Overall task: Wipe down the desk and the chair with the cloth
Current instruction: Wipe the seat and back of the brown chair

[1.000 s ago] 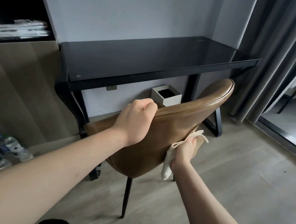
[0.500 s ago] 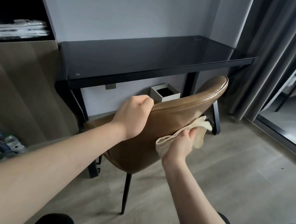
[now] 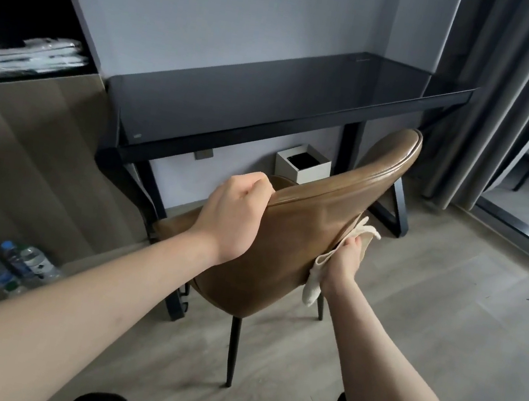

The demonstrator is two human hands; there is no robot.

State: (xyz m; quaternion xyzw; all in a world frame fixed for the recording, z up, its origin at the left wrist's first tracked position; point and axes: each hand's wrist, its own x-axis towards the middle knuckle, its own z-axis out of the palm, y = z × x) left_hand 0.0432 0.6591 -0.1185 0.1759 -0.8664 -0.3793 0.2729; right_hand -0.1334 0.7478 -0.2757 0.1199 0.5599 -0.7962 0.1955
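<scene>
I have the brown chair point(image 3: 291, 239) in front of me, its backrest tipped toward me, and I place everything else from it. My left hand point(image 3: 233, 216) grips the near top edge of the backrest, fingers curled over the rim. My right hand point(image 3: 343, 261) is on the right side of the backrest, fingers closed on the cream cloth point(image 3: 349, 245) and pressing it against the leather; one corner of the cloth sticks out above the hand, another hangs down below it. Behind the chair stands the black glass worktop point(image 3: 272, 97) against the wall, and a small white box point(image 3: 303, 166) sits on the floor under it, just beyond the chair. Two water bottles point(image 3: 13, 266) lie well to the left of the chair, and a grey curtain point(image 3: 501, 99) hangs behind it to the right
</scene>
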